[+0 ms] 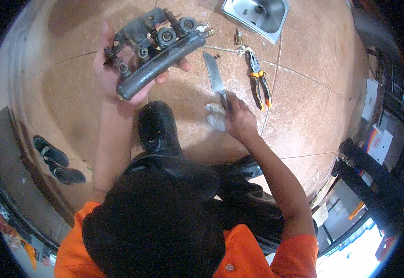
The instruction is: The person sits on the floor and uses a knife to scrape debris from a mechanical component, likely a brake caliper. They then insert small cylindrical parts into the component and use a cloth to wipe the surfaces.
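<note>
My left hand (103, 76) holds up a dark metal valve manifold (162, 65) from below, with fingertips showing past its pipe. The manifold is a thick capped pipe with several valves and a perforated bracket plate. In my right hand (241, 121) is the handle of a wide-bladed knife (214, 74), its blade pointing away from me, low over the tiled floor. A crumpled white cloth or tissue (216, 116) lies beside that hand. Just to the right rest combination pliers (257, 81) with black and orange handles. A small brass-coloured fitting (238, 37) lies beyond the pliers.
A shallow steel pan (276, 32) with small dark parts in it stands at the far right. Dark sandals (58, 160) lie at the left. Another person's dark-clothed legs (368, 178) are at the right, near a box (378, 143) and a metal rack.
</note>
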The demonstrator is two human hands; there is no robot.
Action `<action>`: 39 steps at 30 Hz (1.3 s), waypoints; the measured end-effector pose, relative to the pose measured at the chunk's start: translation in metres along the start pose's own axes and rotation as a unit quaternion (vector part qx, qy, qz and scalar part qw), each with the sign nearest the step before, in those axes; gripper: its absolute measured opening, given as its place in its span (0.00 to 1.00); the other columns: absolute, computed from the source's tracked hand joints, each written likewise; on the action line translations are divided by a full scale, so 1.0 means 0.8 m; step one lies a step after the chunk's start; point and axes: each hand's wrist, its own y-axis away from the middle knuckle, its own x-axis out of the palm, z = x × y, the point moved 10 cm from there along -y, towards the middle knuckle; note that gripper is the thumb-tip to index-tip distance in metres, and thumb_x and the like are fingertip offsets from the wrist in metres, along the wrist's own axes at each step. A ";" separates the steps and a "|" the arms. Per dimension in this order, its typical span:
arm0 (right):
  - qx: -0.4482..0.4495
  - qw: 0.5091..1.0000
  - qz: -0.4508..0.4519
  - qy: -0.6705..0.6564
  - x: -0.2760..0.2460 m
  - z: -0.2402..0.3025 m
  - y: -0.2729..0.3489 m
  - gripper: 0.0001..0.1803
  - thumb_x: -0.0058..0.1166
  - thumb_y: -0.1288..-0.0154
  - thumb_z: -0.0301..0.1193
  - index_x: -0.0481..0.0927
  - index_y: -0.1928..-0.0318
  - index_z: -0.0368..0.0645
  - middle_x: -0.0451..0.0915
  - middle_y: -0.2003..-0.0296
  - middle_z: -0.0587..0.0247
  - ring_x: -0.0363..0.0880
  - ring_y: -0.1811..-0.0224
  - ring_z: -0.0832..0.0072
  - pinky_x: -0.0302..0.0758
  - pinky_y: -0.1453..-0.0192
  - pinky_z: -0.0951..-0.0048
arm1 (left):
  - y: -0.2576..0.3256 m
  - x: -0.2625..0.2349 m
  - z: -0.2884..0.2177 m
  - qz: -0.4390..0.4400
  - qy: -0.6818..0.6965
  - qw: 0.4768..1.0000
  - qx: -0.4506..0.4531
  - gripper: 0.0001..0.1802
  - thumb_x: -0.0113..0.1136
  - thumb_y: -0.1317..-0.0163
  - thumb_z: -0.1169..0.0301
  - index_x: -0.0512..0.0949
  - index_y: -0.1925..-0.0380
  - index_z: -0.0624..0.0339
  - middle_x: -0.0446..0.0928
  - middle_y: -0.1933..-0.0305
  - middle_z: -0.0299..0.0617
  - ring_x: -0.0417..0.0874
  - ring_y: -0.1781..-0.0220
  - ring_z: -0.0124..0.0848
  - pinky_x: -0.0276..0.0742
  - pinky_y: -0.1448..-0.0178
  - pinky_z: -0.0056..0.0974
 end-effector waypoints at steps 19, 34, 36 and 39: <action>-0.098 0.994 -0.055 -0.004 -0.295 0.097 0.121 0.30 0.54 0.41 0.17 0.73 0.36 0.39 0.79 0.67 0.48 0.79 0.69 0.56 0.74 0.66 0.61 | 0.009 -0.012 0.000 -0.094 -0.114 0.986 0.075 0.50 0.32 0.30 0.32 0.56 0.29 0.70 0.70 0.36 0.70 0.82 0.51 0.70 0.90 0.65 0.47; -0.111 0.986 -0.105 0.066 -0.322 0.135 0.145 0.33 0.62 0.54 0.19 0.81 0.40 0.41 0.77 0.78 0.57 0.76 0.80 0.66 0.71 0.74 0.65 | 0.008 -0.022 -0.012 -0.154 -0.080 0.974 0.144 0.48 0.31 0.29 0.33 0.61 0.30 0.67 0.75 0.41 0.63 0.85 0.57 0.57 0.87 0.69 0.41; -0.111 0.986 -0.104 0.067 -0.324 0.135 0.147 0.33 0.62 0.54 0.19 0.82 0.41 0.41 0.77 0.79 0.57 0.76 0.80 0.66 0.71 0.74 0.65 | 0.008 -0.021 -0.013 -0.160 -0.088 0.973 0.145 0.47 0.31 0.29 0.33 0.62 0.30 0.66 0.76 0.42 0.63 0.85 0.58 0.55 0.86 0.69 0.40; -0.108 0.987 -0.104 0.066 -0.325 0.135 0.148 0.33 0.62 0.54 0.19 0.82 0.41 0.41 0.77 0.79 0.58 0.75 0.80 0.66 0.70 0.75 0.65 | 0.007 -0.023 -0.011 -0.169 -0.095 0.970 0.145 0.47 0.31 0.29 0.33 0.62 0.31 0.65 0.77 0.43 0.61 0.86 0.59 0.52 0.85 0.70 0.38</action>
